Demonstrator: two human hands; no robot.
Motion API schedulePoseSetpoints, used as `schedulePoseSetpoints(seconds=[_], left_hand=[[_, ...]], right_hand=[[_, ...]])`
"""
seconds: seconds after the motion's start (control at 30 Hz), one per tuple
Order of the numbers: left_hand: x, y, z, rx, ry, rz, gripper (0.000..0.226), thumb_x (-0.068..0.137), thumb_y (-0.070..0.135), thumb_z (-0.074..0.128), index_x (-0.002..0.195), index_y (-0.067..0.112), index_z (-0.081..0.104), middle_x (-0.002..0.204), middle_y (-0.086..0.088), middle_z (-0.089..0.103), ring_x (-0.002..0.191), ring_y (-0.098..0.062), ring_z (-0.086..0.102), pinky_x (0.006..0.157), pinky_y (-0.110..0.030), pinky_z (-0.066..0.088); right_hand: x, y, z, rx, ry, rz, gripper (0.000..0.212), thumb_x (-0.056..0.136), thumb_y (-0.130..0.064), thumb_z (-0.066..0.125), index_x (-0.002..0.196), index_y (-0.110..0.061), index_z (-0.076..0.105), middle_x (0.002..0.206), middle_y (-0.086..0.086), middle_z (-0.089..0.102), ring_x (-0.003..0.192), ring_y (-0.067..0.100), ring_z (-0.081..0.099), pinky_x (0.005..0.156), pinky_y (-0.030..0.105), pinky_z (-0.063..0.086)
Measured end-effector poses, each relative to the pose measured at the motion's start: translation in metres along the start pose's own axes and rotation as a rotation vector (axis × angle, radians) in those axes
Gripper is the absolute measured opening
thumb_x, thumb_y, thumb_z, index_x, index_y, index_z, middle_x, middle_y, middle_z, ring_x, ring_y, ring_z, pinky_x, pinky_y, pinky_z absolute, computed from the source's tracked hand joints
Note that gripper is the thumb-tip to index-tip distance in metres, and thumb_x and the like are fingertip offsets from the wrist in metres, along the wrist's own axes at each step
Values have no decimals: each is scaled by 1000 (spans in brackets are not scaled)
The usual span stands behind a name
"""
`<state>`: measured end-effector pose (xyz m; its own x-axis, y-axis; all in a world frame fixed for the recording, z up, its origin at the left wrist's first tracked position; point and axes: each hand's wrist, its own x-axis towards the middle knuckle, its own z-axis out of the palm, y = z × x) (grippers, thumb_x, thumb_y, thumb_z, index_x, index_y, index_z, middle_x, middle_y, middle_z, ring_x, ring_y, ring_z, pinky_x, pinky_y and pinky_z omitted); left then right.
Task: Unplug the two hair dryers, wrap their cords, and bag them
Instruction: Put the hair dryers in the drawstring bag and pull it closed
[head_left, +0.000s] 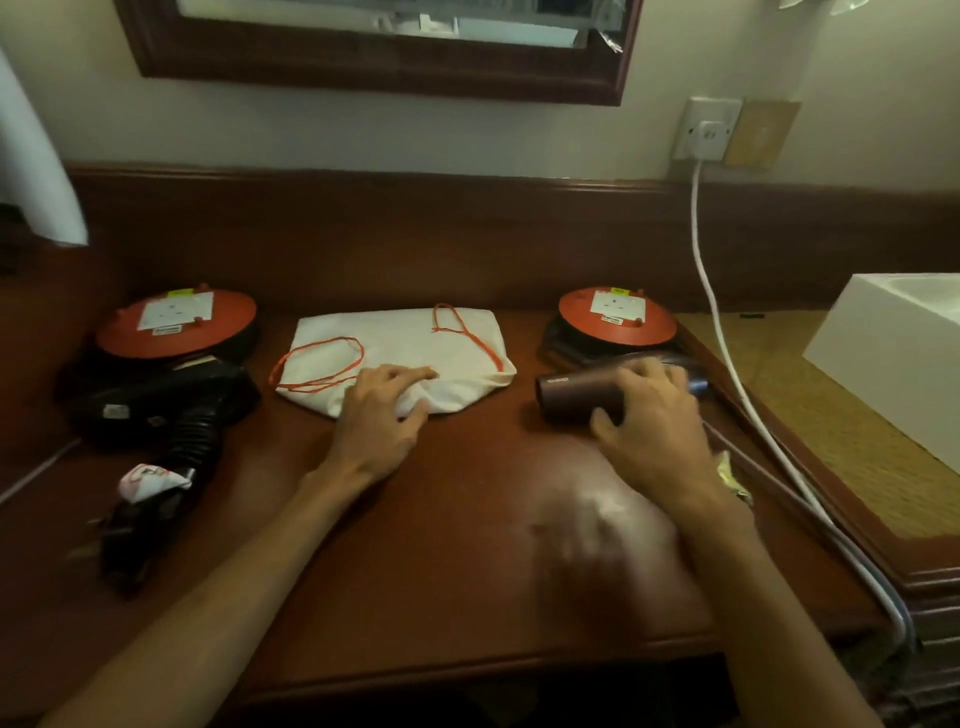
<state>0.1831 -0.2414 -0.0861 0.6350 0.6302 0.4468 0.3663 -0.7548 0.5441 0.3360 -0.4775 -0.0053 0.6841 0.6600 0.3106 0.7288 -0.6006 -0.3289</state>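
A white drawstring bag (400, 340) with orange cords lies flat at the middle of the wooden desk. My left hand (382, 410) pinches the bag's near edge, bunching the cloth. My right hand (652, 421) grips a dark maroon hair dryer (576, 397) lying on its side at the right, barrel pointing left. A black hair dryer (161, 405) lies at the left, its cord bundled by the handle with the plug (111, 535) toward the front edge. Behind each dryer stands an orange-topped socket reel, one at the left (176, 327) and one at the right (618, 317).
A white plug sits in the wall socket (706, 130), and its white cable (727, 353) runs down across the desk's right edge. A white box (893, 353) stands at the far right on a woven surface. A dark-framed mirror (374, 52) hangs above.
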Motion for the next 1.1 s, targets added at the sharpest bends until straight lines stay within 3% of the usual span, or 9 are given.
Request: schedulePoseSetpoints(seconds=[0.1,0.23,0.33,0.4,0.53,0.7,0.8,0.97,1.1], left_hand=[[9,-22,-23,171,7,-232,44,100,42,57,141,25,57,143,-10,56,130,-30,45,106,-46,39],[18,-38,-25,273,-124,-265,55,100,53,51,147,25,50,149,-9,51,136,-31,41,110,-46,32],[12,-46,-15,252,-53,-163,38,96,48,60,126,25,66,132,-2,62,127,-26,48,104,-41,21],[13,-49,-15,246,22,-93,16,89,33,69,104,27,68,117,3,65,119,-23,51,101,-41,20],[15,-55,-17,225,-10,-4,24,79,19,70,85,34,52,108,8,62,114,-21,49,100,-40,22],[21,-55,-20,131,3,13,44,81,53,74,120,41,56,101,20,61,108,-5,45,96,-35,18],[22,-53,-13,221,-14,48,41,89,60,65,122,37,65,116,12,65,120,-13,47,101,-38,15],[19,-48,-12,327,31,72,27,89,47,70,108,29,71,115,8,68,117,-18,52,96,-39,16],[11,-42,-15,359,34,45,26,87,46,70,110,32,70,119,9,70,118,-18,49,92,-40,18]], right_hand=[[13,-60,30,257,-79,-135,25,95,-22,62,119,-15,67,115,2,62,109,17,53,95,33,48],[45,-105,85,360,-192,-182,42,98,-22,60,139,-15,53,138,5,53,129,21,46,104,35,41],[64,-116,120,219,-202,-196,60,100,-34,55,154,-19,32,157,5,35,143,26,27,114,43,30],[72,-115,140,151,-215,-177,61,101,-39,51,155,-20,30,156,7,37,141,29,27,113,46,29],[78,-103,164,184,-71,-242,35,96,-30,60,129,-20,63,118,6,55,114,25,43,96,41,39],[85,-96,171,216,17,-224,24,81,-18,72,103,-17,61,107,4,53,105,24,43,82,39,43],[89,-95,174,212,30,-216,25,80,-18,74,101,-17,60,107,4,51,106,23,42,77,37,45],[88,-94,164,262,-221,-275,32,85,-32,73,111,-17,62,110,0,47,104,17,43,83,34,50],[83,-92,159,483,-256,-198,36,88,-47,71,100,-13,70,97,1,59,85,16,57,70,29,50]])
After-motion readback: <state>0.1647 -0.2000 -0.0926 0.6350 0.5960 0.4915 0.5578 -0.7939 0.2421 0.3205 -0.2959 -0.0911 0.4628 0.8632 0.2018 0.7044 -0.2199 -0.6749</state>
